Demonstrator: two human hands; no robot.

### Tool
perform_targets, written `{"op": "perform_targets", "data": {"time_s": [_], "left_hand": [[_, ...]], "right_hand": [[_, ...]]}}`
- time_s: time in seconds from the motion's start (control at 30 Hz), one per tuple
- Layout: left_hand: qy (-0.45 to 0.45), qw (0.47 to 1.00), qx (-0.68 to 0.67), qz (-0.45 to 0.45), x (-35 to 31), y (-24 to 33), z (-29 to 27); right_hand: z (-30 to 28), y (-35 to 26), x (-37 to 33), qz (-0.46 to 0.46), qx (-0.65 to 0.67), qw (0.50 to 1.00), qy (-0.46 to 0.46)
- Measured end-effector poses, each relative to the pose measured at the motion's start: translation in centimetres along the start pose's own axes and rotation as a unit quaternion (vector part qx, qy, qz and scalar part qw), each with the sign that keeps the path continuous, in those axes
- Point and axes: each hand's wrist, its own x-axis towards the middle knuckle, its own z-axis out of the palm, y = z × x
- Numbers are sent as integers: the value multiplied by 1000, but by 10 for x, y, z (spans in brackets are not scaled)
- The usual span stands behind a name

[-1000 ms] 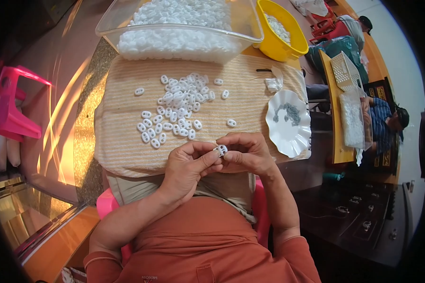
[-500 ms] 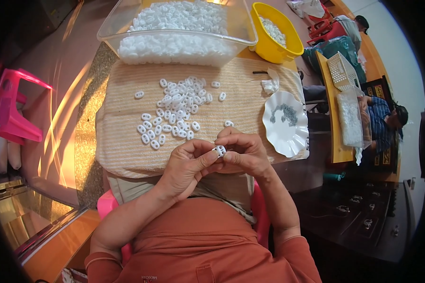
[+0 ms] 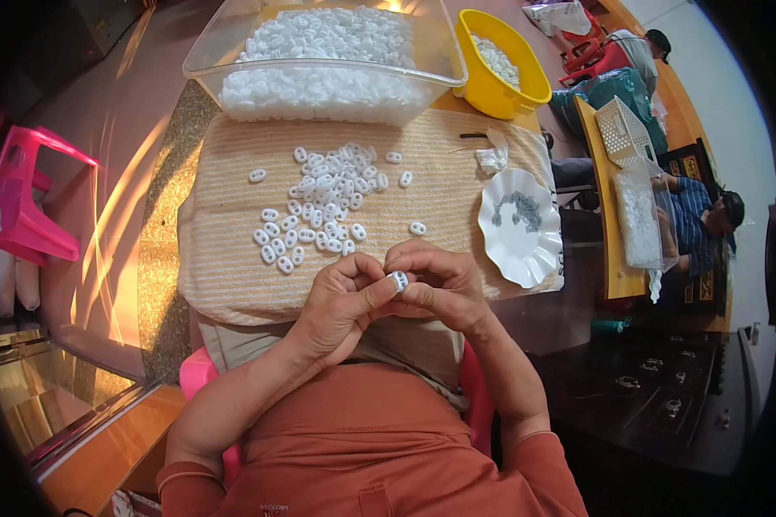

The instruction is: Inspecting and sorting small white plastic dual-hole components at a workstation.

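Between my fingertips, over the near edge of the cloth, is a small white oval plastic piece with two holes (image 3: 399, 280). My left hand (image 3: 343, 300) pinches it from the left, thumb on its side. From the right, my right hand (image 3: 440, 284) has its thumb and fingers closed on the same piece. Just beyond the hands, one loose oval piece (image 3: 417, 228) lies on the striped cloth (image 3: 233, 280). A heap of similar white pieces (image 3: 328, 185) spreads farther off. To the right, a scalloped white plate (image 3: 509, 250) holds small grey bits too tiny to name.
A clear bin (image 3: 319, 66) full of white pieces stands at the far edge, beside a yellow basin (image 3: 526, 93) with more small pieces. A crumpled white wrapper (image 3: 493, 155) lies near the plate. A pink stool (image 3: 30, 202) is at left; another person (image 3: 698, 215) sits at right.
My right index finger has shifted slightly and the held piece has turned a little between my fingertips. The loose piece beyond my right hand shows more fully now.
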Motion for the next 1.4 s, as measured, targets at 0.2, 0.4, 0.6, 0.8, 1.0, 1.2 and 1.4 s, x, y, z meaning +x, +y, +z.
{"op": "perform_targets", "data": {"time_s": [0.2,0.4,0.6,0.8,1.0,1.2,1.4], "left_hand": [[-7,1000,11,15,0,0,0],[-16,999,23,20,1,0,-1],[-18,1000,6,-6,3,5,-3],[-22,1000,12,-17,3,-2,-2],[51,997,61,-25,2,-6,-3],[63,995,75,-28,0,-5,-2],[60,994,87,-28,1,-6,-1]], "right_hand": [[8,-4,0,-7,-5,1000,22],[5,-4,0,-12,-52,999,3],[5,-4,1,-4,-24,999,26],[0,-5,-4,16,-42,999,32],[-34,-25,9,117,-124,979,114],[-118,-95,67,-43,-378,878,292],[-171,-98,110,-165,-419,775,443]]}}
